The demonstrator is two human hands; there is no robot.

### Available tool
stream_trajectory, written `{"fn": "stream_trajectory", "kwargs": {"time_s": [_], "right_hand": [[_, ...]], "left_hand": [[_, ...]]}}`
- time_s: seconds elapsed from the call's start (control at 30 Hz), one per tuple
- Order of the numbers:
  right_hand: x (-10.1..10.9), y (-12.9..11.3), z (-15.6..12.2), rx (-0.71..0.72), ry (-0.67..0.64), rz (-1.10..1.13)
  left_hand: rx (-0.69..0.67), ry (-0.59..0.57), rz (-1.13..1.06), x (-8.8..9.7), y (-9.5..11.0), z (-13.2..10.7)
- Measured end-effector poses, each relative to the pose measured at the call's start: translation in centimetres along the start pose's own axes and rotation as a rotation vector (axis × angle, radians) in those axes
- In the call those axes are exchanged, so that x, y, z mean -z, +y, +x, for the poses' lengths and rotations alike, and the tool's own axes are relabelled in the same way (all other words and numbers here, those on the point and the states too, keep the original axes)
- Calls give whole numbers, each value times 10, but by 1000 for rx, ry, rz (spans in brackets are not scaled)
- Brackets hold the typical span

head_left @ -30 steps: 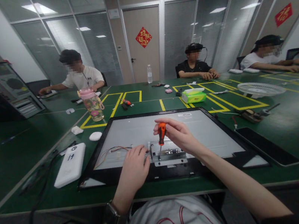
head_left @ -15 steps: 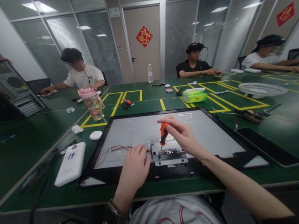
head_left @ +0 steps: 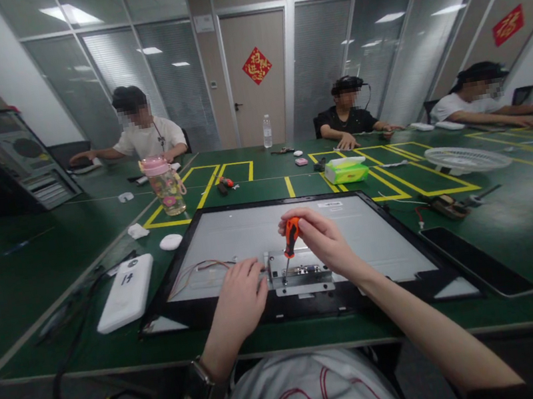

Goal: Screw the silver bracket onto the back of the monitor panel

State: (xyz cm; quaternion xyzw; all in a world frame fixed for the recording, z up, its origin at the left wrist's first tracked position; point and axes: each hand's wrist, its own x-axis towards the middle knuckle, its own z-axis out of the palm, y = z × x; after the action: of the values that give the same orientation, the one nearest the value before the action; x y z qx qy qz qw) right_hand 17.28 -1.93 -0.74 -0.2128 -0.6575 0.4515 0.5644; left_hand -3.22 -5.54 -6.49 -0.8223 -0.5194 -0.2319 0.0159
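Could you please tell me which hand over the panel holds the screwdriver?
The right hand holds the orange-and-black screwdriver; the left hand, with a watch on its wrist, is at the left end of the metal bracket.

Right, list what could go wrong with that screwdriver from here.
1. The screwdriver leans in the right hand, so its tip might slip off the metal unit and scratch the pale panel.
2. The left hand lies close to the tip; a slip could jab it.
3. Thin loose wires run beside that hand and might get snagged if it shifts.
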Motion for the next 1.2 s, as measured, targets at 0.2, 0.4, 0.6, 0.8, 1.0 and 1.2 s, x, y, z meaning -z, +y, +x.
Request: {"fn": "stream_trajectory", "kwargs": {"time_s": [0.2, 0.4, 0.6, 0.8, 1.0, 1.2], "right_hand": [[3, 3, 2, 45, -12, 29], [5, 5, 1, -64, -61, 98], [2, 4, 2, -67, -21, 100], [0, -2, 3, 89, 152, -167], [-2, -8, -1, 72, 35, -175], [-5, -4, 0, 106, 119, -195]], "left_hand": [[3, -21, 21, 0, 0, 1], [12, -28, 20, 1, 1, 2], [9, -20, 19, 1, 1, 1], [3, -3, 9, -1, -1, 0], [8, -19, -1, 0, 0, 0], [8, -6, -11, 1, 1, 1]]}}
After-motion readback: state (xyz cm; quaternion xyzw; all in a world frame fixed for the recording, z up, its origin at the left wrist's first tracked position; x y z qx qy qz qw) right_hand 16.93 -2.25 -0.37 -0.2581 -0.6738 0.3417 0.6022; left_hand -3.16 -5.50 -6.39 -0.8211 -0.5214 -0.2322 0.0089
